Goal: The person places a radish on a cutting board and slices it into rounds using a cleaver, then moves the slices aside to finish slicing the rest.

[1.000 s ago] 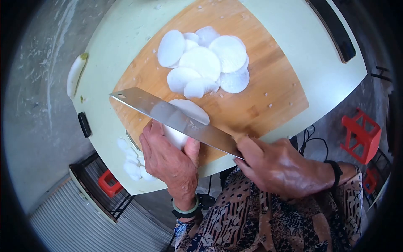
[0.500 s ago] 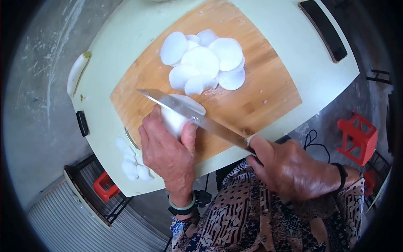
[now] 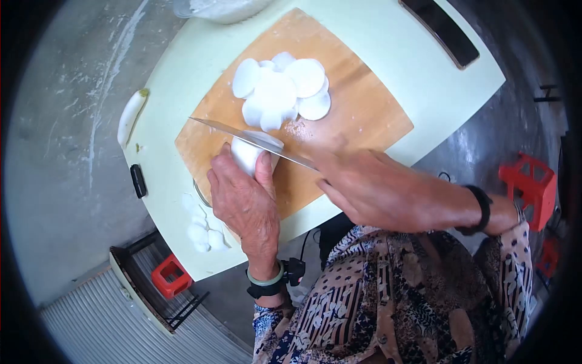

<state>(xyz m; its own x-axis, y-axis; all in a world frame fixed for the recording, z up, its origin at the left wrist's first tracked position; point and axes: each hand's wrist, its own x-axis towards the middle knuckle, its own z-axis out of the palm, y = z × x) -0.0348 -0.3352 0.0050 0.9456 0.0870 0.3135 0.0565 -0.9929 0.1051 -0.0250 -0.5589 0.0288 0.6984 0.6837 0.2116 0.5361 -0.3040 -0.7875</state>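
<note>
Two hands (image 3: 245, 197) bring a knife (image 3: 257, 141) to a white radish (image 3: 244, 158), just left of centre in the frame.

The right hand (image 3: 357, 188) has its grip clenched around the handle, which it hides; the left hand's grip clasps the radish on a wooden board (image 3: 370, 115). Slicing appears under way, the blade lying across the radish, its depth hard to tell; the next stroke calls for a steady hold and fingertips clear of the edge. Beyond, at upper centre, round slices (image 3: 276, 91) overlap on the board; a bowl (image 3: 221, 8) stands at the top of the frame, by the pale counter (image 3: 388, 42).
</note>
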